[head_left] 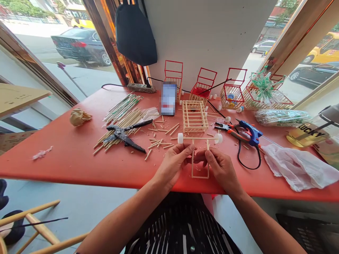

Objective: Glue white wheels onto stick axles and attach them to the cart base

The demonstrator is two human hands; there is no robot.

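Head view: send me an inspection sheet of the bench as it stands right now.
Surface: red table, littered with stick offcuts.
Job's things: small stick frame joined to an axle with white wheels; stick crate behind.
Clutter: black shears on loose sticks, glue gun, pliers, plastic bag, crumpled paper.
Hands: left hand and right hand both grip the frame.
Cables: glue gun cord; power strip.
Surroundings: windows, parked cars outside.

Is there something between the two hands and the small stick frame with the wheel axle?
No. The left hand and right hand already grip the stick frame directly; nothing visible lies between.
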